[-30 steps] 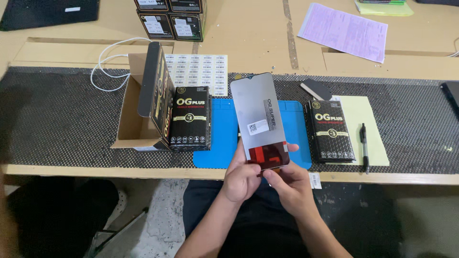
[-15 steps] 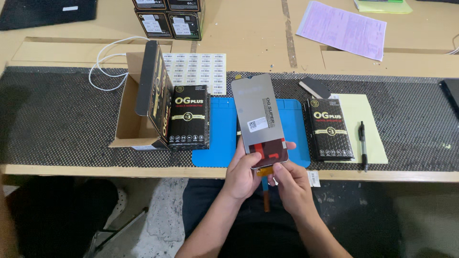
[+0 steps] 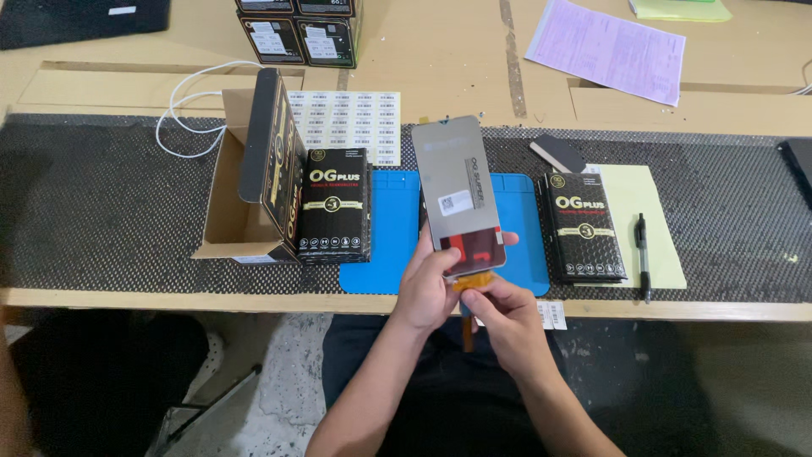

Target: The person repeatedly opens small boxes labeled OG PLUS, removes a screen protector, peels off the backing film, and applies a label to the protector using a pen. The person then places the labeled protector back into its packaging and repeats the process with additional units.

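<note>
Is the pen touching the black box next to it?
Apart. In the head view, the pen lies on the yellow paper, and a strip of that paper shows between it and the black box all along its length.

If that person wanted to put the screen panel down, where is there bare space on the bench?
Bare black mesh mat left of the open carton, and more right of the yellow sheet. The blue mat between the black boxes is partly free. Crowded: around carton and boxes.
</note>
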